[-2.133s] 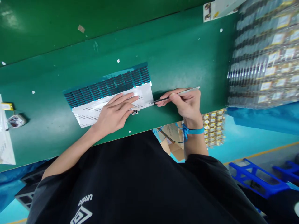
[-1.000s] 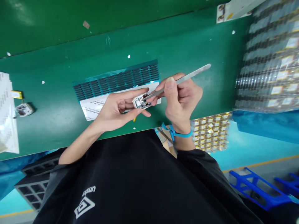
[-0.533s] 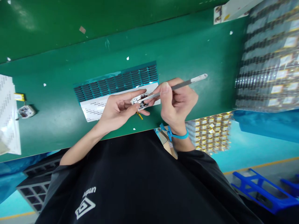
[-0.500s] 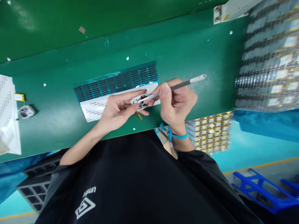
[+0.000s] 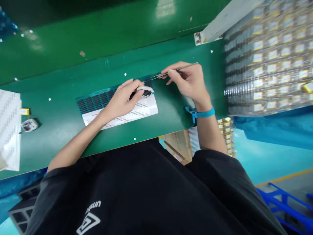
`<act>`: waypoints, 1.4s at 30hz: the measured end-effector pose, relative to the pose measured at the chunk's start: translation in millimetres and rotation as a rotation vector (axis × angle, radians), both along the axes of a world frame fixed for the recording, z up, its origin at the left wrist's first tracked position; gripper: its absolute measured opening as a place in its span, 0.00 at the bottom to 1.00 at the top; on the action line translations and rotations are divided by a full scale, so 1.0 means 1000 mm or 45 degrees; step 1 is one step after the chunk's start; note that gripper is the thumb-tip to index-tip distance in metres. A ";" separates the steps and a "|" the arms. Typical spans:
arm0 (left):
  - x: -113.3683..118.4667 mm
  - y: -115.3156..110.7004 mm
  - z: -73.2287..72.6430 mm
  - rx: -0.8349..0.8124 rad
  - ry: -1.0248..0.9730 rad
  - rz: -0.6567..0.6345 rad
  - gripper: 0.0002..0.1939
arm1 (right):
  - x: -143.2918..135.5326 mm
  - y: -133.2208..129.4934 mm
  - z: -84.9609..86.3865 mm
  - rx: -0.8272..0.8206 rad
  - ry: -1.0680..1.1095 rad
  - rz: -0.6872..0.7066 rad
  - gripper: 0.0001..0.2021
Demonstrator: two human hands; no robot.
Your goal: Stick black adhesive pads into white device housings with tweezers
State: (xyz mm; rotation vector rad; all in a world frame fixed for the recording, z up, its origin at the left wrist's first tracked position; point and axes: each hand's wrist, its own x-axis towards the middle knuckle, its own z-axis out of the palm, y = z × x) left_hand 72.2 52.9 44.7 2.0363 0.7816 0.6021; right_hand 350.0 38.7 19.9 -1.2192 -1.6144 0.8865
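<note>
Small white device (image 5: 145, 88), partly hidden, dark circuitry (image 5: 147, 93) facing the front edge of the bench (image 5: 53, 114), over the right end of a flat sheet (image 5: 137, 112), near side white, printed, far side rows of black strips (image 5: 97, 100), slim slanted tweezers (image 5: 187, 66), tips at its far right corner

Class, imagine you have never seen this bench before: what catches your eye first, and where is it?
Stacked clear trays of yellow-edged parts fill the upper right. In the middle, the left hand holds a small white-cased device by rows of dark strips, and the right hand holds tweezers, tips near the rows' right end. A bright blue band circles the right wrist.
</note>
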 end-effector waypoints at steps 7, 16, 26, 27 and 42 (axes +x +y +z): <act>0.000 0.004 -0.017 0.027 0.007 0.005 0.19 | -0.001 0.003 -0.012 -0.125 0.113 -0.021 0.24; -0.001 0.002 -0.029 0.241 0.151 -0.087 0.21 | 0.001 0.014 -0.014 -0.129 0.114 -0.010 0.28; 0.002 0.003 -0.034 0.215 0.187 -0.103 0.21 | -0.001 0.009 -0.005 0.096 -0.217 0.031 0.11; 0.003 0.004 -0.035 0.214 0.192 -0.100 0.20 | -0.001 0.010 -0.002 0.155 -0.260 -0.008 0.12; -0.025 -0.041 0.027 -1.120 -0.699 0.665 0.10 | -0.077 -0.005 0.047 0.570 -0.044 -0.304 0.07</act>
